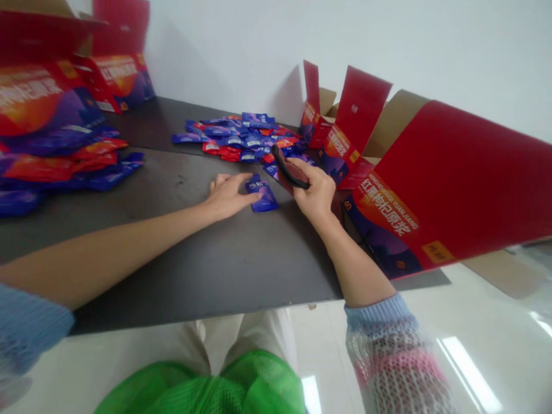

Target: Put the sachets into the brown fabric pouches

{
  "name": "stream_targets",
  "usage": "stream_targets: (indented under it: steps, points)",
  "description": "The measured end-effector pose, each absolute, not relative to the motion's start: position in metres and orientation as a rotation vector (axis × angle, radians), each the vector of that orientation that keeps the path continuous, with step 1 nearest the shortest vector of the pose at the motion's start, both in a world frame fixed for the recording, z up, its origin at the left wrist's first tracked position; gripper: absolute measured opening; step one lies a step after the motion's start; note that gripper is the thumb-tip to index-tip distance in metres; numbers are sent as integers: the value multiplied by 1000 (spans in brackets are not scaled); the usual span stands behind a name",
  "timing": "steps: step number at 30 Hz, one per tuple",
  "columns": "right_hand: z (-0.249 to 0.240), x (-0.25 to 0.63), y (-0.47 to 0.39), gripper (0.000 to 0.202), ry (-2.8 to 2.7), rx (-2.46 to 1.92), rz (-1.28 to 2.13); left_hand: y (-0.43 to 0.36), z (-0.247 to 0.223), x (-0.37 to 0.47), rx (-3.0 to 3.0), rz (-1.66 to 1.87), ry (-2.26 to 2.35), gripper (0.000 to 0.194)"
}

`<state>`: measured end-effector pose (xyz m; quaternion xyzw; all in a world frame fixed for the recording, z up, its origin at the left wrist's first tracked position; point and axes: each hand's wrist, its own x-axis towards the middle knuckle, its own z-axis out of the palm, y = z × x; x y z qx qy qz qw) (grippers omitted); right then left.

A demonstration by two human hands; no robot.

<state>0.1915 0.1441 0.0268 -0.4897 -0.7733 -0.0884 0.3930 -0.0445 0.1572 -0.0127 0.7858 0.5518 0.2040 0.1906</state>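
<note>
My left hand (228,195) is at the left edge of a blue sachet (264,194) lying on the dark table, index finger at its top and thumb across its side. My right hand (315,192) is wrapped round a handheld device (288,169) with a curved black end and a dark reddish body. It looks like a barcode scanner, though the grip hides much of it. Its black end points toward the sachet, apart from it. Just beyond the hands lies a loose pile of blue and red sachets (241,135).
On the right stand several open red cartons, the nearest carton (388,213) close beside my right forearm with its large flap (470,184) spread outward. More red cartons (123,80) and another sachet heap (81,164) are at the left. The table's front edge (207,319) runs before my body.
</note>
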Motion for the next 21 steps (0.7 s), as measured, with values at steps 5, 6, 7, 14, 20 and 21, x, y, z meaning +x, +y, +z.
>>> stream_targets:
  steps: [5,6,7,14,20,21]
  points:
    - [31,197,146,45,-1919,-1225,-153,176,-8,-27,2458,315,1458,113]
    - [33,196,146,45,-1920,-1229,-117,179,-6,-31,2514,263,1342,114]
    - [33,196,146,44,-1935,-1223,-80,181,-4,-35,2545,216,1241,115]
    - [26,175,135,63,-2473,-892,225,182,7,-86,2462,4,857,101]
    - [20,151,110,68,-2744,-675,389,174,12,-109,2390,-115,778,101]
    - [19,148,108,69,-2776,-663,399,173,13,-109,2403,-157,800,108]
